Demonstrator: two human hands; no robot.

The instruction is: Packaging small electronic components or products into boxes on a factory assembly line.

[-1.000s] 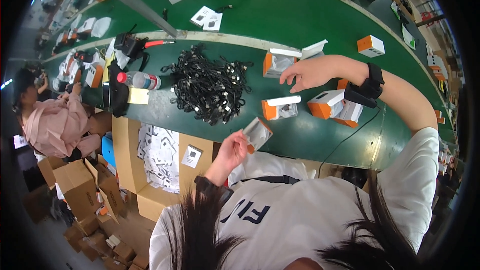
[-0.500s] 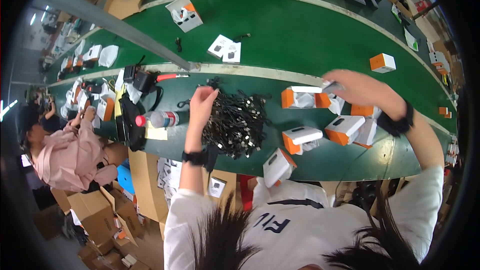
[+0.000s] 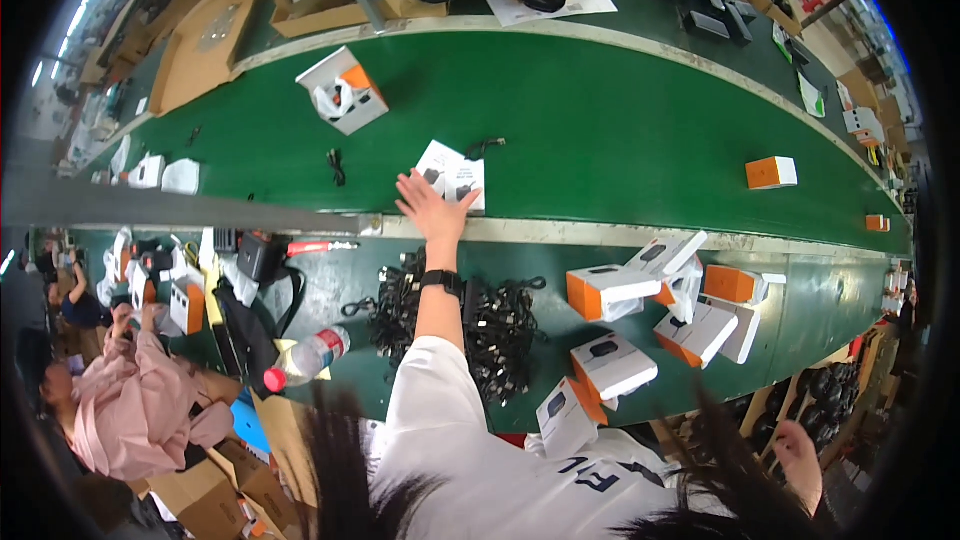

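Note:
My left hand (image 3: pixel 430 205) stretches forward over the belt's near edge with its fingers spread. The fingertips rest on the left edge of a white leaflet (image 3: pixel 455 175) that lies on the green conveyor belt (image 3: pixel 600 130). A black watch (image 3: pixel 441 280) sits on that wrist. The forearm passes over a pile of black cables (image 3: pixel 495 325). My right hand (image 3: pixel 800 450) hangs low at the right, below the table's edge; its fingers are too small to read. Several orange and white boxes (image 3: pixel 612 292) lie to the right of the cables.
An open white and orange box (image 3: pixel 342 90) and a closed one (image 3: pixel 771 172) ride on the belt, with a small black cable (image 3: pixel 337 166) between. A red-capped plastic bottle (image 3: pixel 305 355) and a black bag (image 3: pixel 250 325) lie at the left. A person in pink (image 3: pixel 130 405) sits far left.
My left hand has gone from the cable pile forward onto the belt, to the leaflet. My right hand has left the boxes and dropped to the lower right.

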